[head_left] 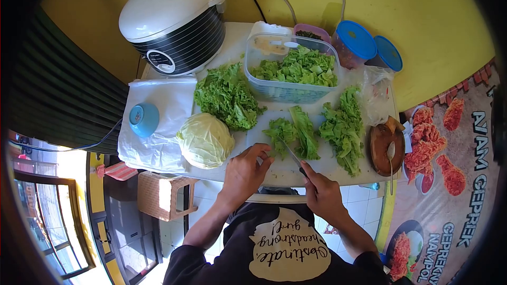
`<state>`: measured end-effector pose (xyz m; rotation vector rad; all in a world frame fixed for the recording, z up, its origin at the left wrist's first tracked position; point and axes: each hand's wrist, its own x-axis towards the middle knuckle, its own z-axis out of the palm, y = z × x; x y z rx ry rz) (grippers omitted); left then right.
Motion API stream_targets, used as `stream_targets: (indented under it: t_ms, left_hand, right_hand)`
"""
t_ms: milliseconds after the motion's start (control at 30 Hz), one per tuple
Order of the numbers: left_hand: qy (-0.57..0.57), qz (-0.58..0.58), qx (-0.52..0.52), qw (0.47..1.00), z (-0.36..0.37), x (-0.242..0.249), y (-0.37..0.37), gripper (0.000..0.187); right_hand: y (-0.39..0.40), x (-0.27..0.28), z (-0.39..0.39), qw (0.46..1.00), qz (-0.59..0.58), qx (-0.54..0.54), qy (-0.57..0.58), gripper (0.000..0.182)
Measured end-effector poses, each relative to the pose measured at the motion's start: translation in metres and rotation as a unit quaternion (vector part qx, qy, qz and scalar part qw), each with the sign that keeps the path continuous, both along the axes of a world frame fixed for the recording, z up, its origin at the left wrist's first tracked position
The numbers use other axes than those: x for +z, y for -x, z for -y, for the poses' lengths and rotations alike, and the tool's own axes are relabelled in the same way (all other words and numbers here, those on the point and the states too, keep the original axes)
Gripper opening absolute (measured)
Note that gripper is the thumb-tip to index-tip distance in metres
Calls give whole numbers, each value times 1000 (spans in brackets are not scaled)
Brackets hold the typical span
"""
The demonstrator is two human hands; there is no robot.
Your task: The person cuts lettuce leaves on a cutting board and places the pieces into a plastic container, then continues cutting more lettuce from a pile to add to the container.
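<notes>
My right hand [323, 194] is closed around the dark handle of a knife [290, 153]. The blade points up and left, its tip at a small heap of cut lettuce [280, 131]. My left hand [247, 168] is curled at the near side of that heap, fingertips at a bit of green leaf; how firmly they grip is hard to see. Just right of the blade lies a long lettuce leaf [304, 133]. A whole cabbage [206, 141] sits to the left of my left hand. Farther right is a bunch of lettuce leaves [344, 129].
Behind the cutting area stands a clear plastic tub [293, 91] of chopped lettuce. A curly lettuce head [227, 97], a rice cooker [174, 21] and a blue bowl [143, 120] are on the left. To the right are a brown mortar [384, 150] with a spoon and blue-lidded containers [356, 42].
</notes>
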<state>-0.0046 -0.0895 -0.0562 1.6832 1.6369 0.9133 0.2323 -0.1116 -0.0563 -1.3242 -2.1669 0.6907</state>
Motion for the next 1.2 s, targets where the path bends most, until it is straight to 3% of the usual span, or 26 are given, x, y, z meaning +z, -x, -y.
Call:
stream_targets:
  t_ms: [233, 367, 433, 567, 633, 767, 933, 1067, 1200]
  left_hand:
    - [-81, -110, 21, 990, -7, -10, -21, 38]
    - [-87, -161, 35, 983, -9, -10, -33, 37]
    - [-124, -172, 40, 976, -10, -17, -37, 28]
    - [-128, -165, 24, 978, -9, -18, -33, 16]
    - [-96, -102, -3, 990, -8, -8, -26, 10]
    - [-109, -57, -9, 992, -19, 16, -22, 11]
    - [-233, -58, 86, 967, -63, 49, -21, 9]
    - [-262, -59, 154, 951, -99, 72, -21, 11]
    - [-270, -178, 170, 931, -129, 68, -13, 19]
  right_hand:
    - [0, -2, 1, 999, -32, -32, 21, 49]
    - [2, -6, 0, 996, -63, -47, 29, 49]
    - [1, -5, -1, 996, -71, -48, 39, 49]
    - [-4, -2, -5, 991, -104, -66, 57, 49]
    - [-7, 1, -6, 989, -110, -82, 59, 48]
    - [-9, 2, -8, 985, -129, -94, 59, 47]
    - [-14, 3, -5, 985, -131, -90, 60, 48]
    - [-16, 1, -4, 984, -143, -89, 54, 48]
    - [-14, -3, -3, 983, -155, -84, 56, 48]
